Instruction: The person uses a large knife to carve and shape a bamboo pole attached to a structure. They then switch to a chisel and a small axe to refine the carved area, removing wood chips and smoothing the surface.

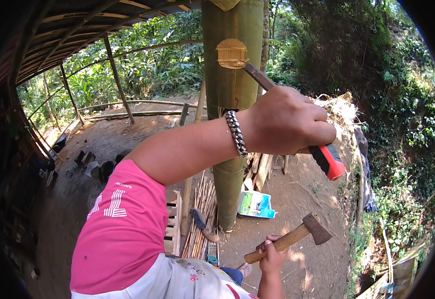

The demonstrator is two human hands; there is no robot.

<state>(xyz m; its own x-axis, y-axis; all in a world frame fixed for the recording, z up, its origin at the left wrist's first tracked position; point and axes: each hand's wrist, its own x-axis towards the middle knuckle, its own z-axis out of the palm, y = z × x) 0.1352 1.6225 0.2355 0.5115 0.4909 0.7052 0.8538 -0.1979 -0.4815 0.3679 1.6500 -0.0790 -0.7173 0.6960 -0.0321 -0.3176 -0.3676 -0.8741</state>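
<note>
A thick green bamboo post (pixel 222 92) stands upright before me, with a rounded pale notch (pixel 232 52) cut into its upper part. My left hand (pixel 293 119) is closed around a chisel (pixel 258 75), its red and black handle end sticking out below the fist. The chisel's tip meets the lower right edge of the notch. Lower down, my right hand (pixel 273 256) grips the wooden handle of a hatchet (pixel 316 229), held apart from the post and chisel with its dark head to the right. My left forearm, with a chain bracelet, crosses in front of the post.
Thin sticks (pixel 206 202) lie left of the post's foot beside a wooden crate (pixel 172 224) and a curved tool with a dark end (pixel 203 225). A blue and green packet (pixel 256 204) lies right of it. A roof hangs upper left; a planted slope rises at right.
</note>
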